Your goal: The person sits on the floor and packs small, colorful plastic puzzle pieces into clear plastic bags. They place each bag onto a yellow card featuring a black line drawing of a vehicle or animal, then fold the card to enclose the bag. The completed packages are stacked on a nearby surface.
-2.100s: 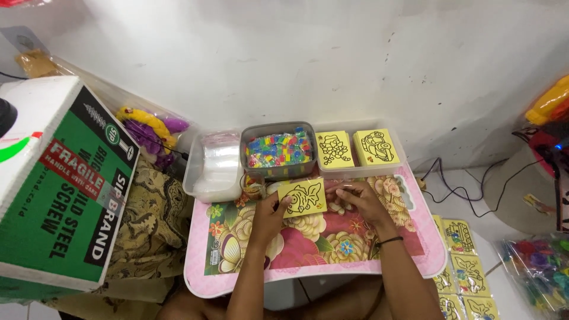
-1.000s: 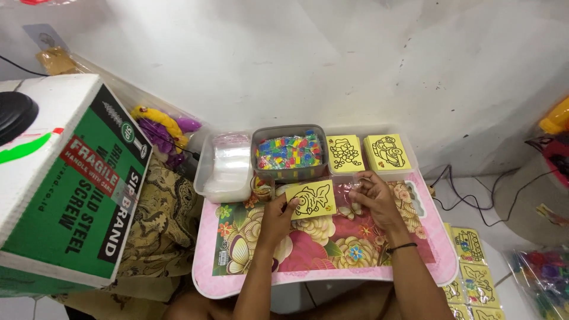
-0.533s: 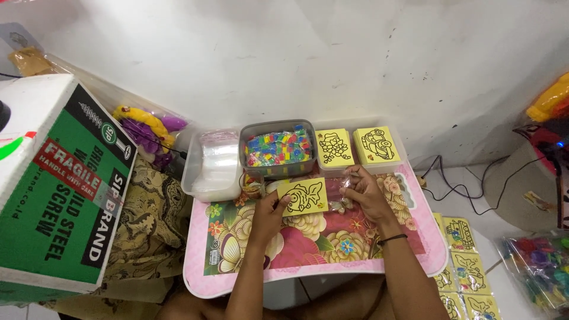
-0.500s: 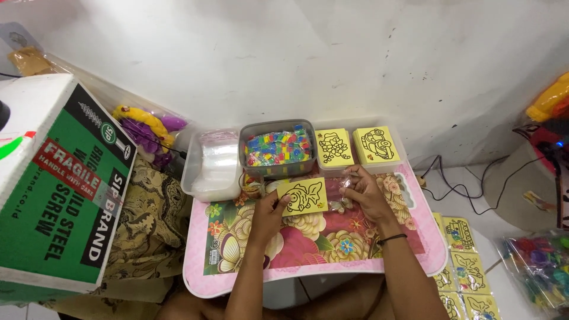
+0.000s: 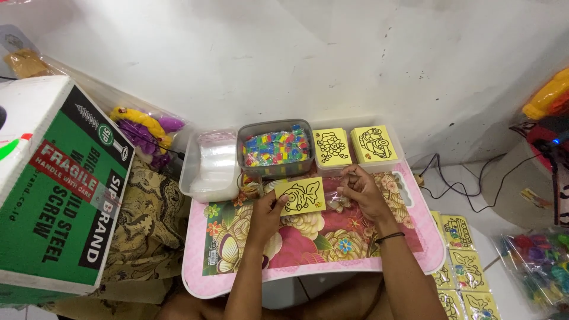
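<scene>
Fingers of the left hand (image 5: 268, 208) are pinched together on the left edge of a small yellow square card with a black outline drawing (image 5: 301, 196), thumb on top, card held flat just above the pink floral-print tabletop (image 5: 308, 249). Right hand (image 5: 360, 192) fingers are bunched together on a small clear plastic sleeve (image 5: 339, 201), right of the card and touching its edge; exact grip is too small to read.

Landmark: the card.
- Behind it, a grey plastic tub of mixed-colour small packets (image 5: 277, 148).
- Behind-left, a clear plastic bin of transparent bags (image 5: 208, 163).
- Behind-right, two stacks of yellow outline cards (image 5: 354, 145) in a clear tray.
- Far left, a green-and-white cardboard box (image 5: 53, 189).
- Right and lower, on the floor, more yellow cards in sleeves (image 5: 459, 261).

Step looks like sleeving the card. To do it well, judged from here: hold the sleeve mouth open with the right fingertips, keep the card level, lead with one corner, and keep the left pinch at the trailing edge so the drawing is not creased. The thin film could fold shut or snag.
</scene>
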